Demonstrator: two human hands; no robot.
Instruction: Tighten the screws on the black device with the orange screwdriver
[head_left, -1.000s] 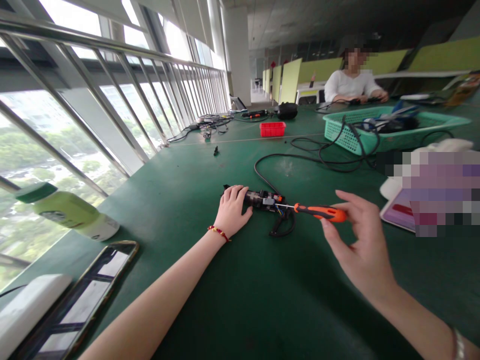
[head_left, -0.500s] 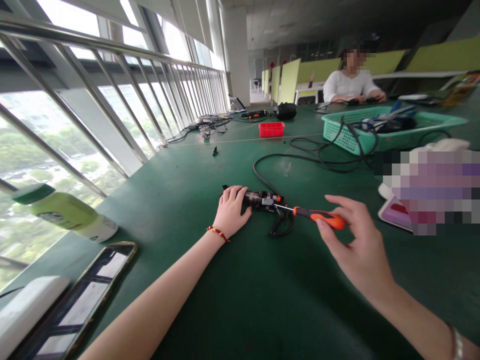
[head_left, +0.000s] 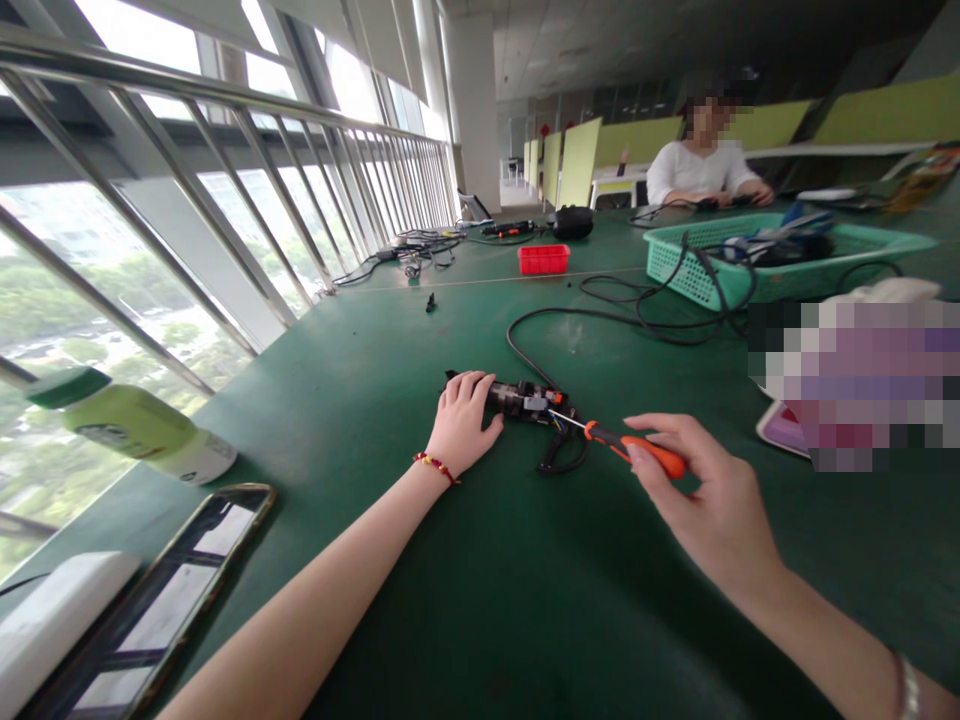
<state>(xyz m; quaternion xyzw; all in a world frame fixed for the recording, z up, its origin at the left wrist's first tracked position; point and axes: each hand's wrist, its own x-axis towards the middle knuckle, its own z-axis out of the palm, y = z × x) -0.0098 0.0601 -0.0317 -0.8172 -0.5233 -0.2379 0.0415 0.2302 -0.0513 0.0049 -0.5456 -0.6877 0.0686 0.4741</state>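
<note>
A small black device (head_left: 529,402) with its cover off, wires and an orange part showing, lies on the green table (head_left: 480,600). My left hand (head_left: 463,420) rests over its left end, fingers curled on it, a red bead bracelet at the wrist. My right hand (head_left: 705,500) pinches the orange handle of a screwdriver (head_left: 626,446). The screwdriver's thin shaft points left, and its tip touches the device's right end. A black cable (head_left: 540,320) runs from the device toward the far side of the table.
A phone (head_left: 161,600) and a green-capped bottle (head_left: 127,425) lie at the near left by the window railing. A teal basket (head_left: 780,255) holding tools and cables stands at the back right, a red box (head_left: 544,258) behind. Another person in white sits at the far end.
My right hand has dropped lower and moved slightly left, tilting the screwdriver so its handle sits lower than the tip. My left hand and the device have stayed put.
</note>
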